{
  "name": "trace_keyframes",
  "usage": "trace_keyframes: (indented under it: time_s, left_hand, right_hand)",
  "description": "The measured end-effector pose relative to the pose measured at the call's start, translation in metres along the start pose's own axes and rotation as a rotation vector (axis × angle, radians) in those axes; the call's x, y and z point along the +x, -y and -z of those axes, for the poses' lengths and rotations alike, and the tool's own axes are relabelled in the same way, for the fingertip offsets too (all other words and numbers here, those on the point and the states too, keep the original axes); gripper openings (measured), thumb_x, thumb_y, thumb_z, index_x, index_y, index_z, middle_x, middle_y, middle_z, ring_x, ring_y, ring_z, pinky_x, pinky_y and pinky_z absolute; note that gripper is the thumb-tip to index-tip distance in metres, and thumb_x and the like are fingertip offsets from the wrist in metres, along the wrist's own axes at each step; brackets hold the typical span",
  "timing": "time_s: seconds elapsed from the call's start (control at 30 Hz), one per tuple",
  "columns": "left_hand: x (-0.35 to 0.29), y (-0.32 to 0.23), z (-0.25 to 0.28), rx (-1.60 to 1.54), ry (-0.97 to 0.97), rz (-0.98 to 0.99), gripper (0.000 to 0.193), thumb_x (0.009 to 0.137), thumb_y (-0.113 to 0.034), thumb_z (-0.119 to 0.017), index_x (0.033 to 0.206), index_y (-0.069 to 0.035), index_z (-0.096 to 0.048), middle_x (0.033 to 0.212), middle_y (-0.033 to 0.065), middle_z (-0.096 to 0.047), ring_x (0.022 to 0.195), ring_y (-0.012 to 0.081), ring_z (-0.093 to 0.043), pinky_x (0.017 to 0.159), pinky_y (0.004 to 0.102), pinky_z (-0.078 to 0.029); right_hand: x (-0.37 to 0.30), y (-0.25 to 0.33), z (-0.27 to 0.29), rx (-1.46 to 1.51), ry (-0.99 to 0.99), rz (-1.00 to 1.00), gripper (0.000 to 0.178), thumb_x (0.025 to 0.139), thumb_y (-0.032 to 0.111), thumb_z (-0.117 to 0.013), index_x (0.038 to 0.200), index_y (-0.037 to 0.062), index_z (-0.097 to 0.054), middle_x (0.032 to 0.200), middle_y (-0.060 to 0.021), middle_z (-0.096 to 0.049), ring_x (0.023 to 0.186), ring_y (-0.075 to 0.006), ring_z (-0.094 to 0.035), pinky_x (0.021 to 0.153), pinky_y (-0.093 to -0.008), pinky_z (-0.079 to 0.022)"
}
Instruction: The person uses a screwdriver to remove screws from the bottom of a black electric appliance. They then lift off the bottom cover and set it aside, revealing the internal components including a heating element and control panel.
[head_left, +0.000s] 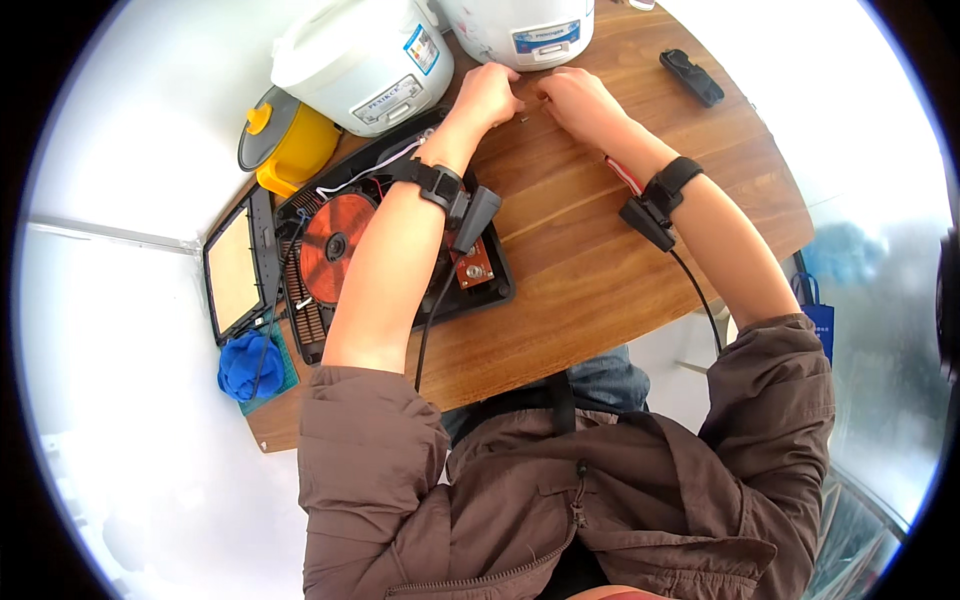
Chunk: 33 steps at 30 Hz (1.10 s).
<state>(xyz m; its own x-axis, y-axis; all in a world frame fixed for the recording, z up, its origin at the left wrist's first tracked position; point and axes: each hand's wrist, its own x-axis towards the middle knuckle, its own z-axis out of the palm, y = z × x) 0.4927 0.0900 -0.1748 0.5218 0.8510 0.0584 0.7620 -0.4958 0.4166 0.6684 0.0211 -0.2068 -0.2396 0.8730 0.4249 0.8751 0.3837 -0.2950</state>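
Note:
Both my hands are at the far part of the wooden table, just in front of a white rice cooker (490, 38). My left hand (488, 98) has its fingers curled in, the fingertips turned towards my right hand. Close beside it, my right hand (580, 100) is closed in a pinch; what either hand holds is too small or hidden. A tiny metallic piece (524, 118) lies on the wood between them. Under my left forearm is an opened induction cooker base (505, 290), its copper coil (335, 247) and orange circuit board (476, 272) exposed.
Another white rice cooker (350, 75) and a yellow pot (305, 145) stand at the far left. A black-framed panel (235, 270) leans beside the base, near a blue cloth (250, 366) on a green mat (285, 350). A black pouch (692, 78) lies far right. Red-and-white wires (622, 174) show beside my right forearm.

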Motion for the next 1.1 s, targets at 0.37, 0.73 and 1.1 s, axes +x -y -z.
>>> trace_keyframes:
  time_s: [0.37, 0.73, 1.1]
  left_hand:
    - [-0.02, -0.026, 0.026, 0.115, 0.198, -0.054, 0.064, 0.071, -0.027, -0.092, 0.12, 0.007, -0.069, 0.108, 0.0206, -0.075, 0.105, 0.0347, -0.072, 0.092, 0.0403, -0.056]
    - [0.0, -0.001, 0.012, 0.249, 0.245, -0.05, 0.099, 0.061, -0.042, -0.095, 0.138, 0.008, -0.056, 0.135, 0.0285, -0.063, 0.127, 0.0406, -0.06, 0.108, 0.0432, -0.049]
    - [0.007, 0.001, 0.012, 0.216, 0.291, -0.067, 0.106, 0.06, -0.039, -0.095, 0.147, 0.003, -0.051, 0.143, 0.0252, -0.058, 0.133, 0.0372, -0.057, 0.111, 0.0414, -0.048]
  right_hand:
    - [0.011, -0.019, 0.009, -0.027, 0.066, -0.036, 0.029, 0.081, 0.004, -0.07, 0.109, -0.001, -0.072, 0.101, -0.0206, -0.073, 0.101, -0.0395, -0.068, 0.087, -0.0474, -0.055]
    - [0.0, -0.005, 0.031, -0.188, 0.195, -0.008, 0.056, 0.08, -0.008, -0.064, 0.134, 0.005, -0.063, 0.125, -0.0149, -0.063, 0.115, -0.0371, -0.062, 0.097, -0.0444, -0.052]
    - [-0.006, -0.007, 0.021, -0.264, 0.063, 0.032, 0.045, 0.086, 0.003, -0.064, 0.13, 0.0088, -0.067, 0.121, -0.0124, -0.064, 0.119, -0.032, -0.061, 0.098, -0.0439, -0.052]
